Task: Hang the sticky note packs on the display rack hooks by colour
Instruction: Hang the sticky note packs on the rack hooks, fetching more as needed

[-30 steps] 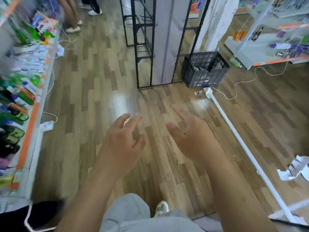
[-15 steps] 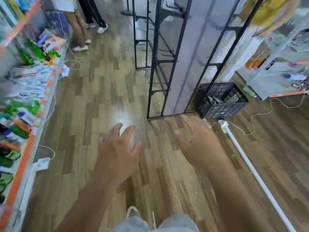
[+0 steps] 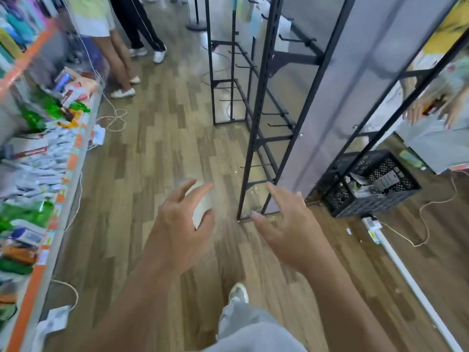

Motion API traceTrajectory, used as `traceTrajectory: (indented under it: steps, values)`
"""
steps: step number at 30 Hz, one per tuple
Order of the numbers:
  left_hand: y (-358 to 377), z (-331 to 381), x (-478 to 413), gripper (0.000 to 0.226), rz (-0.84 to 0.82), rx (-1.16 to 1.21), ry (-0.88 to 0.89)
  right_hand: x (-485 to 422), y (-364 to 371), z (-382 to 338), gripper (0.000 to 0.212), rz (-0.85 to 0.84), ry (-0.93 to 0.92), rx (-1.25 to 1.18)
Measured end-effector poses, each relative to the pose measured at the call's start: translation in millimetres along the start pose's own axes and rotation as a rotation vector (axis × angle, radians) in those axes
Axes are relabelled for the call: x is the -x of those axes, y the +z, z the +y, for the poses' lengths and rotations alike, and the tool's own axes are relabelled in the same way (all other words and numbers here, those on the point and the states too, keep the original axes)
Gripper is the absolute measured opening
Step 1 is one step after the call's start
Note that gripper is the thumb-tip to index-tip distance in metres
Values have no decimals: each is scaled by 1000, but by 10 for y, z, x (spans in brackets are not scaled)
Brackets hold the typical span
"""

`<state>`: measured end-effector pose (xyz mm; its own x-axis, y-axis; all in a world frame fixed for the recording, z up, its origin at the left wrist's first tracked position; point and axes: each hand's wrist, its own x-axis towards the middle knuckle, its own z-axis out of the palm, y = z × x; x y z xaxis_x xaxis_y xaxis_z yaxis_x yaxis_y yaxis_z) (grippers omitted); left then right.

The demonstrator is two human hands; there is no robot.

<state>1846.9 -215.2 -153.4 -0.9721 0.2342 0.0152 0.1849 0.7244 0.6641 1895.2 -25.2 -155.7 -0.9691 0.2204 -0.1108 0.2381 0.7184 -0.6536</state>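
two hands, left hand (image 3: 177,224) and right hand (image 3: 286,224), empty, fingers loosely spread (no pack held); raised ahead, likely bound for display rack (image 3: 260,97) at right, hooks (image 3: 276,113) mostly bare.

I count two hands: left hand (image 3: 182,232), right hand (image 3: 288,231). One black display rack (image 3: 264,97); its hooks are too blurred for a firm count. One black crate (image 3: 355,208). One goods shelf (image 3: 28,301). Two bystanders: bystander in shorts (image 3: 113,54), bystander in black trousers (image 3: 137,26).
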Motion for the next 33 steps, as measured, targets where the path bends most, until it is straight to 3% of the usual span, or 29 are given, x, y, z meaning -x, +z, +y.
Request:
traceTrajectory:
  steps: [3, 11, 18, 23, 33]
  values:
    - [-88, -106, -731, 46, 73, -35, -56, -786, -34, -172, 65, -31, -71, 14]
    - [-304, -478, -2445, 50, 51, -18, -162, -2576, 85, -654, 60, -28, -161, 50]
    - [-604, -1014, -4294, 48, -41, 78, 88, -4237, 244, -1150, 56, 150, -57, 74]
    - [-902, -1143, -5616, 43, -126, 90, 232, -5189, 43, -1470, 52, 400, 86, 46]
    - [-402, -523, -7577, 42, -306, 71, 488, -6406, -173, -1181, 52, 650, 443, -31]
